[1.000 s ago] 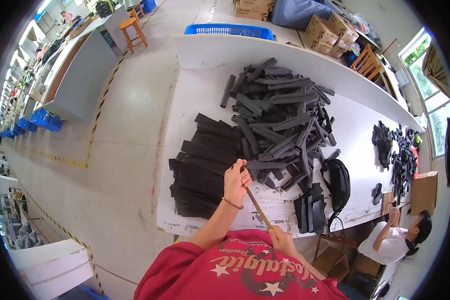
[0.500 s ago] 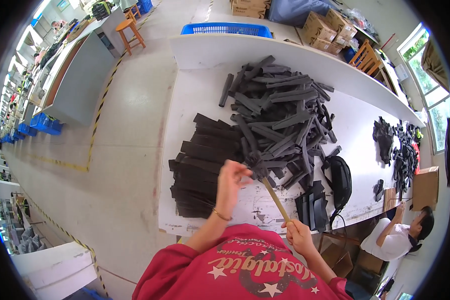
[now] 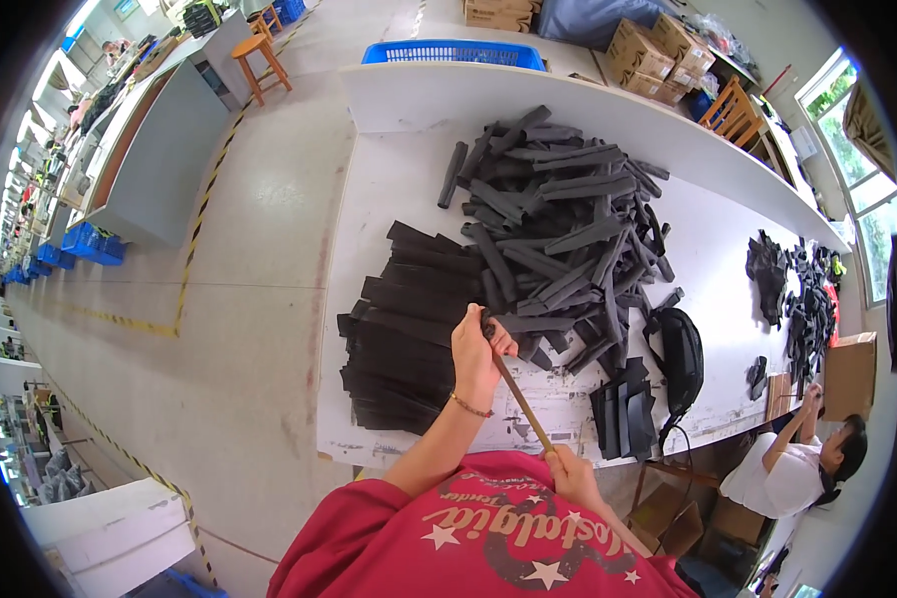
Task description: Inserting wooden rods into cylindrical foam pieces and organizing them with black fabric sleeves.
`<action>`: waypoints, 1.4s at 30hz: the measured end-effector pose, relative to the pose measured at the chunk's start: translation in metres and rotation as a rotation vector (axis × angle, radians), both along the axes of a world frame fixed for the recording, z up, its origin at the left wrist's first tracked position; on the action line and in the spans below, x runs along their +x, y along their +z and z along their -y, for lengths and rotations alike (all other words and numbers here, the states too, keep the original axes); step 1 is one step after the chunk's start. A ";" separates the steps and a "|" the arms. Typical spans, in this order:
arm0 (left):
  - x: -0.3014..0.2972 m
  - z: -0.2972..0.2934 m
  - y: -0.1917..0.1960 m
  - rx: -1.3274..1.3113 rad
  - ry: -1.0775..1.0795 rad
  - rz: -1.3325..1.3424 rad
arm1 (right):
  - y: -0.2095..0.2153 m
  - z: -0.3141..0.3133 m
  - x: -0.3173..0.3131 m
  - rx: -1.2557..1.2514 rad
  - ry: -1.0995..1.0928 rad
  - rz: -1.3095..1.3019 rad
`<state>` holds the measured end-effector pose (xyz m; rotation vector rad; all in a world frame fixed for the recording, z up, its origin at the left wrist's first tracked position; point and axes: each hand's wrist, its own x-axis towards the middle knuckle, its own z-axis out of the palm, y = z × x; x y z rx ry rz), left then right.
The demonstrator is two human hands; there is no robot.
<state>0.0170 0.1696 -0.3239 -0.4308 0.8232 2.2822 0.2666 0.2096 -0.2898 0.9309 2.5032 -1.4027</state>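
Head camera, looking down: two bare hands hold a thin brown stick (image 3: 521, 401) on a slant over the near edge of a white tabletop (image 3: 369, 204). Half a second ago the left hand (image 3: 478, 357) is loose and apart from the stick, whose far end reaches to the pile of rolls. Now its fingers are curled around that far end, and a small dark piece (image 3: 486, 324) shows at the top of the fist; how it sits on the stick is hidden. The right hand (image 3: 574, 478) stays closed on the near end, close to the red shirt (image 3: 468, 528), and has drawn slightly back and to the left. With a grip at each end, the stick and the dark piece look steadied for close handling, rather than for reaching into the pile.

Just left of the left hand lie flat dark strips (image 3: 399, 359), overlapping in a stack. Ahead of both hands and to their right spreads a heap of dark grey rolls (image 3: 568, 224), with no clear change. Farther right of the left hand are a few flat pieces (image 3: 623, 414) and, beside them, a black bag (image 3: 681, 364).
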 end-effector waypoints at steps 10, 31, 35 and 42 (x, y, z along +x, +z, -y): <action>-0.004 -0.002 0.021 0.044 -0.112 0.081 | 0.013 -0.022 -0.005 -0.586 -0.151 0.081; 0.001 0.021 -0.015 0.191 -0.043 -0.161 | -0.028 0.011 -0.099 -0.194 -0.183 -0.291; -0.010 0.017 0.025 0.305 -0.077 -0.108 | -0.028 0.006 -0.100 -0.192 -0.182 -0.261; -0.014 0.013 0.011 0.150 -0.218 0.023 | -0.033 0.013 -0.102 -0.087 -0.126 -0.360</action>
